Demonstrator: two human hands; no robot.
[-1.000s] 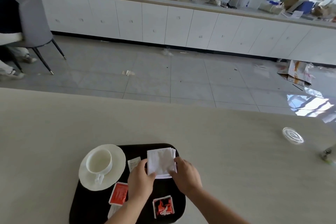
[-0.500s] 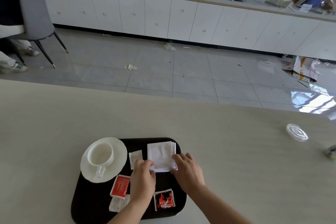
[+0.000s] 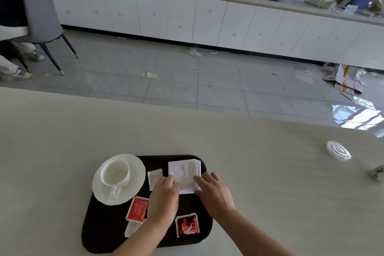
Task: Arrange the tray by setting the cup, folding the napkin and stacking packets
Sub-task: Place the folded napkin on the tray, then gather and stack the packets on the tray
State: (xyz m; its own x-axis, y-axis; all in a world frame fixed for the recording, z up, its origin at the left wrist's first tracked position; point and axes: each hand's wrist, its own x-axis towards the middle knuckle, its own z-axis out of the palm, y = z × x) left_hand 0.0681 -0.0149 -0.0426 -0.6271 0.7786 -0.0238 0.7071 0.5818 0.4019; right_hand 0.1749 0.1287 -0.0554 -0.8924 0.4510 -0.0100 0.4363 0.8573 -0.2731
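A black tray [image 3: 104,226] lies on the pale table near me. A white cup [image 3: 115,173] stands on a white saucer [image 3: 137,174] at the tray's left. The folded white napkin [image 3: 184,172] lies flat at the tray's far right. My left hand [image 3: 164,195] and my right hand [image 3: 214,191] press on its near edge, fingers flat. A white packet [image 3: 154,177] lies left of the napkin. A red packet [image 3: 137,209] rests over another white packet [image 3: 131,228]. A red-and-black packet [image 3: 187,224] lies between my wrists.
A clear plastic lid [image 3: 338,150] sits on the table at the far right, with a small object [image 3: 377,172] near the edge of view. Beyond the table are a tiled floor, white cabinets and a grey chair [image 3: 39,16] at the left.
Both hands have slid toward me along the napkin to its near edge. The napkin lies flatter on the tray. The camera has tilted slightly.
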